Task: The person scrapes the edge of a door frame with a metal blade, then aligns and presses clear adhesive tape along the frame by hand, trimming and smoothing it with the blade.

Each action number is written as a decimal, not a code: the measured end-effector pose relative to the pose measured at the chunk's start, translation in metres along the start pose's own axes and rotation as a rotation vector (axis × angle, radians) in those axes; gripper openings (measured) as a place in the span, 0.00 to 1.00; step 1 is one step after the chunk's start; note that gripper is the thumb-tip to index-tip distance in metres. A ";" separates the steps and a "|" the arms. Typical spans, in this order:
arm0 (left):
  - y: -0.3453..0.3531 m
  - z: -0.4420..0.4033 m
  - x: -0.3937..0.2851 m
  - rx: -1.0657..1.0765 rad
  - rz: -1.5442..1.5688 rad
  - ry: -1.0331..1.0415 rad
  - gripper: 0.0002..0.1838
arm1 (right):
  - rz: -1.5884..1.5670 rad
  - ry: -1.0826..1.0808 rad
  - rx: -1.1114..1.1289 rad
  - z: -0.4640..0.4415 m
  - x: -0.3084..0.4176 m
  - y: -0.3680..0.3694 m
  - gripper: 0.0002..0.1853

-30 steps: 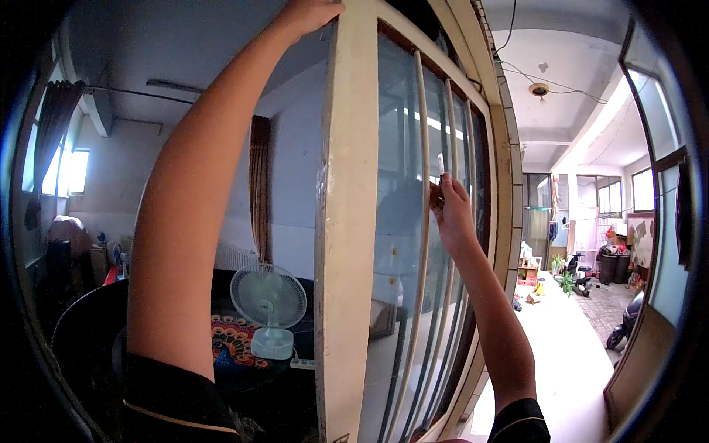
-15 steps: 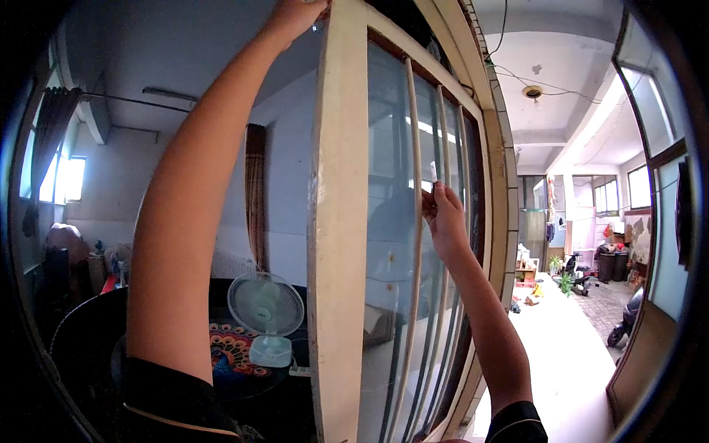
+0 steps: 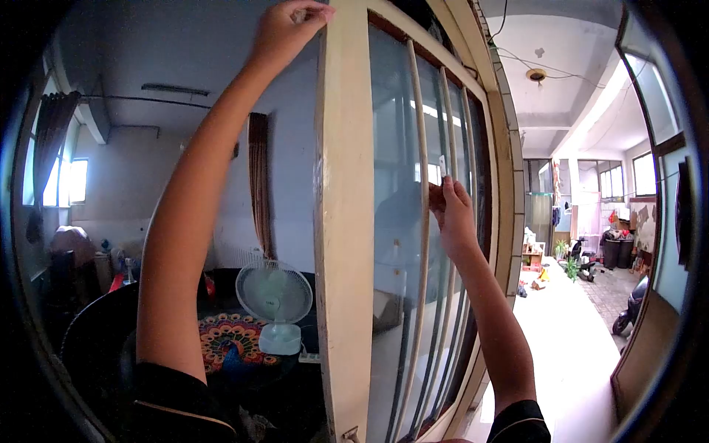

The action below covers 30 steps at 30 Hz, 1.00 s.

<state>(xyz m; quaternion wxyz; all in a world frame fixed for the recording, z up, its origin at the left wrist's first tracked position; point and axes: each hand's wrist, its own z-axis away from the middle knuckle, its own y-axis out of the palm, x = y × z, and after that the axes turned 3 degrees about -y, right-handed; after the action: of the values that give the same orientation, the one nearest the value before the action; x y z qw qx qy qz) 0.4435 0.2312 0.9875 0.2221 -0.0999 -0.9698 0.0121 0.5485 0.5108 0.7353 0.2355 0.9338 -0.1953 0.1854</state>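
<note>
A cream-painted wooden frame stands upright before me, its glass pane crossed by several vertical bars. My left hand is raised high at the frame's upper left edge. Its fingers are curled, with the fingertips together against the edge; a small pale bit shows inside the curl, too unclear to name. On the other side, my right hand is closed among the bars at the glass. A slim white piece sticks up from its fingers; its kind I cannot make out.
Behind the frame at left, a pale green fan stands on a dark round table with a peacock design. A brown curtain hangs behind it. At right, a passage holds plants, a parked scooter and dark bins.
The view has tilted up a little and shifted left, so more of my left hand shows. Both hands stay at nearly the same places on the frame and bars.
</note>
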 end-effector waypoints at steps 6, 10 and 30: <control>-0.029 0.113 -0.076 -0.290 0.000 -0.236 0.15 | 0.033 -0.037 -0.024 0.071 -0.001 -0.047 0.16; -0.088 0.266 -0.118 -0.429 -0.128 -0.371 0.13 | 0.078 0.052 -0.361 0.208 -0.031 -0.126 0.15; 0.013 0.610 -0.345 -0.546 1.574 -2.144 0.05 | 0.775 1.047 -1.038 0.780 -0.012 -0.309 0.14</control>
<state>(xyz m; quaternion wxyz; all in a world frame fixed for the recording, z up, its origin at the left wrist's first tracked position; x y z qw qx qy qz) 0.4858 0.1878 0.2892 -0.7279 -0.6049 -0.3224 0.0149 0.8763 0.3659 -0.0233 0.6160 0.3661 -0.4289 0.5501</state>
